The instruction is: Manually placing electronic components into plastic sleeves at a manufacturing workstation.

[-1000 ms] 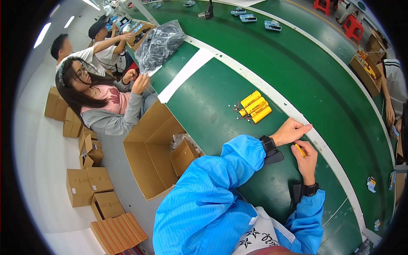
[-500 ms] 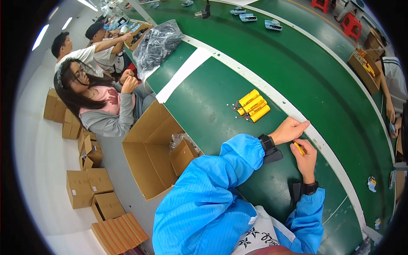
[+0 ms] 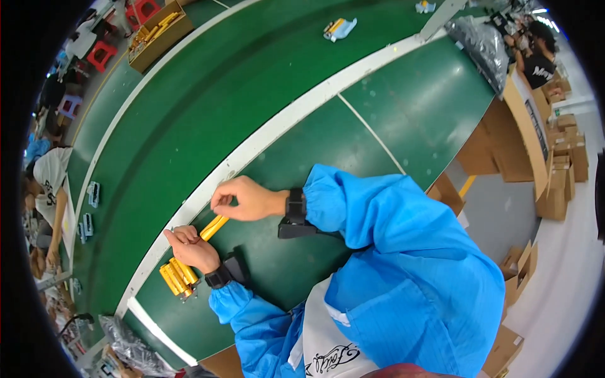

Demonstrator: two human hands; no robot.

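Person in blue striped sleeves over a white printed top, working at a green surface (image 3: 277, 258). Yellow battery (image 3: 214, 228) sits between the two hands, slanting above the surface near its white edge strip (image 3: 265, 133). Left hand (image 3: 194, 251) closed on the battery's lower end, thumb pointing out toward the strip. Right hand (image 3: 249, 198) at the upper end, fingers bent in and thumb curled round to form a loop; cannot tell whether its tips pinch the battery or something fine at its end. Black band with a boxy module on each wrist. Just beyond the left hand, a cluster of yellow batteries (image 3: 178, 277) lies side by side on the surface. Farther along, a strip of white paper (image 3: 161, 334) crosses the surface, a crumpled grey plastic bag (image 3: 131, 348) near it. A second dark plastic bag (image 3: 482, 53) lies at the far right end. Past the edge strip, a green belt (image 3: 208, 94) carries a blue-and-yellow piece (image 3: 340, 29). Across it, an open cardboard box (image 3: 161, 38) holds more yellow pieces; red stool (image 3: 101, 55) beside it. Co-worker in a white shirt (image 3: 51, 176) at the left edge; cardboard boxes (image 3: 570, 148) stacked along the right wall.
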